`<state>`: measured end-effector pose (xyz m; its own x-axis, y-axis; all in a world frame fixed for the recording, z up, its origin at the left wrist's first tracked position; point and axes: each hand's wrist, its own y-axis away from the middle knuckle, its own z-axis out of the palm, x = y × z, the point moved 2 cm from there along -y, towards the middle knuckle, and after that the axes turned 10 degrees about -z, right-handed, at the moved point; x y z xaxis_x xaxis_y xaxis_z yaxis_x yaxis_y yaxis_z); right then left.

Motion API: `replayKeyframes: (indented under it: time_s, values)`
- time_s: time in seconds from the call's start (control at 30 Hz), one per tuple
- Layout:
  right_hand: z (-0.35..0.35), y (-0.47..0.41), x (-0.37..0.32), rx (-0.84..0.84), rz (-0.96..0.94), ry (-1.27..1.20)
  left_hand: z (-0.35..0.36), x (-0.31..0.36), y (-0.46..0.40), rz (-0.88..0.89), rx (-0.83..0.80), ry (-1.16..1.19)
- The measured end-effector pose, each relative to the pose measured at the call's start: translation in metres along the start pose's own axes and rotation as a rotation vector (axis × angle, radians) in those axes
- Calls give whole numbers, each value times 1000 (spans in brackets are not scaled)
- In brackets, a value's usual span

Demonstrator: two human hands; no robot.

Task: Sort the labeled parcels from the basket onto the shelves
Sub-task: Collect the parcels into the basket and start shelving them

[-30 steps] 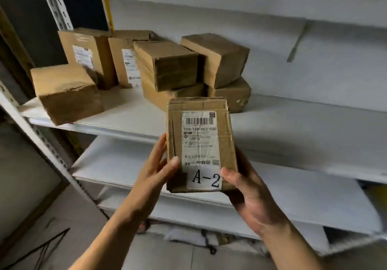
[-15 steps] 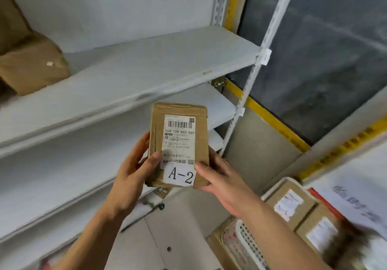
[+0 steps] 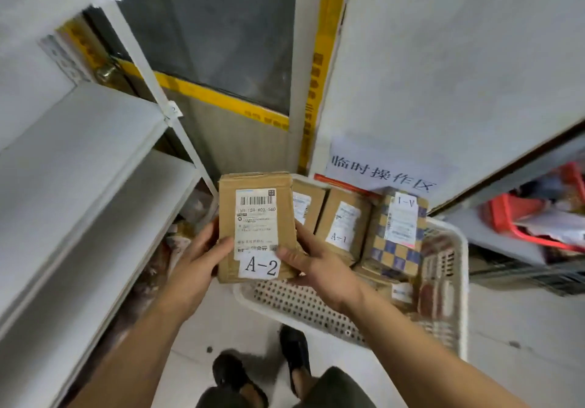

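Up in front of the person, both hands hold one brown cardboard parcel (image 3: 258,227) upright, its printed side facing the camera. The left hand (image 3: 198,260) grips the parcel's lower left edge: the thumb lies across the front face just beside the white shipping label, and the other fingers are curled round behind the box, out of sight. The right hand (image 3: 311,265) grips the lower right edge the same way, its thumb pressed onto the front near the bottom of the label, the index finger running up along the right side, and the remaining fingers wrapped behind. Between the two thumbs sits a white sticker (image 3: 259,265) reading A-2. The parcel is held clear in the air, above the left rim of a white perforated basket (image 3: 316,309) that stands on the floor. Inside the basket stand more parcels: a brown one marked A-1 (image 3: 343,224), another brown one partly hidden behind the held box, and a blue-and-tan chequered one (image 3: 395,233) whose label appears upside down. To the left run white shelves (image 3: 79,154), one board above another. On the wall behind the basket hangs a paper sign (image 3: 384,167) with printed characters. Below, the person's dark shoes (image 3: 294,349) stand on the pale floor just beside the basket.
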<state>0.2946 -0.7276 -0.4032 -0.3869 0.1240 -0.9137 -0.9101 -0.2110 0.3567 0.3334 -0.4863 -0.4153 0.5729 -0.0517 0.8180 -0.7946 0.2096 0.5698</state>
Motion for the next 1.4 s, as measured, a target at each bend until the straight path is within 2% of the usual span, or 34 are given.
replayKeyframes:
  time_s: [0.13,0.3,0.4,0.47,0.57,0.63,0.7,0.77,0.83,0.93,1.03,1.17,1.4]
  values:
    - [-62,5,32,79,103,-52,28,-25,-28,-192,-82,-133]
    - [-110,10,61,-6,191,-61,31,-44,-64,-373,-83,-197]
    - [-120,4,78,-35,213,-64,30,-45,-87,-452,-227,-299]
    - [-120,-1,90,50,222,-76,34,-53,-92,-460,-253,-357]
    - [-110,0,112,340,203,-113,37,-70,-87,-457,-156,-281]
    - [-96,7,127,484,171,-214,41,-83,-78,-457,-124,-209]
    - [-83,15,141,547,195,-346,48,-97,-70,-443,-86,-195]
    - [-79,23,152,542,257,-389,56,-108,-65,-444,-45,-222]
    - [-82,29,159,469,314,-362,60,-117,-63,-484,-25,-281]
    - [-91,30,168,403,338,-334,55,-121,-70,-462,-58,-525]
    - [-99,16,183,459,313,-289,54,-119,-97,-413,-69,-749]
    - [-105,-6,215,557,348,-292,61,-137,-134,-512,-53,-758]
    - [-108,-43,294,535,502,-296,57,-203,-181,-625,18,-888]
